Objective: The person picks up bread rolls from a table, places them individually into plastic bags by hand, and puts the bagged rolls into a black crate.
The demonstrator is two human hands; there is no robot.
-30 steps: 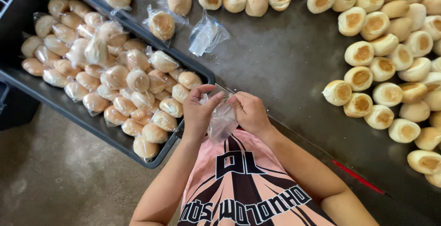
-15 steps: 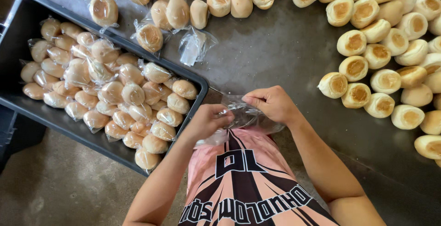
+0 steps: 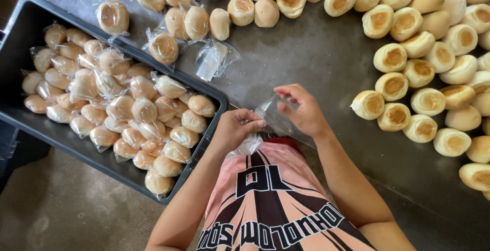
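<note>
Between the two hands, a clear plastic bag (image 3: 273, 118) is now pulled apart: left hand (image 3: 236, 128) pinches its bunched end, right hand (image 3: 303, 110) grasps its mouth. A second ago both hands huddled together; unwrapped buns (image 3: 390, 115) wait right of the grip.

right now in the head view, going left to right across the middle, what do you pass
black crate of bagged buns → left hand → clear plastic bag → right hand → unbagged buns on the grey table
</note>
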